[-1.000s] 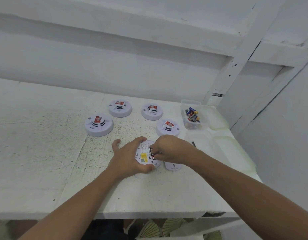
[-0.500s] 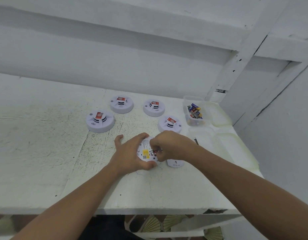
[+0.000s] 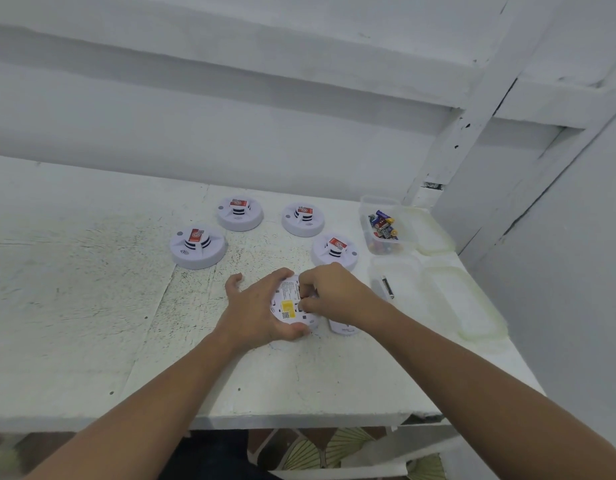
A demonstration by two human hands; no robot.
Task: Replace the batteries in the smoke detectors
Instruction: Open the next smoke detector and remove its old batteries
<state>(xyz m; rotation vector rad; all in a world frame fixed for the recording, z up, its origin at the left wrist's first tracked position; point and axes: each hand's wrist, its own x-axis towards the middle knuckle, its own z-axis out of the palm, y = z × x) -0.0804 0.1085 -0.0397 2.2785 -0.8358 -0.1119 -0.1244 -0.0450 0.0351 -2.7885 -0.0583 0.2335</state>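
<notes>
white-painted boards back a rough, speckled bench (image 3: 91,306) where the work is laid out within easy reach. the upturned detector (image 3: 289,306) lies near the front edge, label side up, so its battery bay faces the person. the left hand (image 3: 256,313) is clamped round its rim, thumb on the near edge and fingers over the far one, likely to stop it turning or sliding. the right hand (image 3: 334,296) has its fingers curled with the tips bunched at the bay; whether they pinch a battery or only press there i cannot tell, as the knuckles hide it. a white part (image 3: 344,329), perhaps the cover, lies just beside, half under the right wrist. four other detectors (image 3: 198,249) sit face up in an arc behind, apart from each other, seemingly waiting or finished. at the right, a clear tub (image 3: 380,199) holds mixed batteries (image 3: 381,223), and a second tub (image 3: 396,259) nearer holds a lone battery (image 3: 388,287), which suggests old and new cells are kept separate.
</notes>
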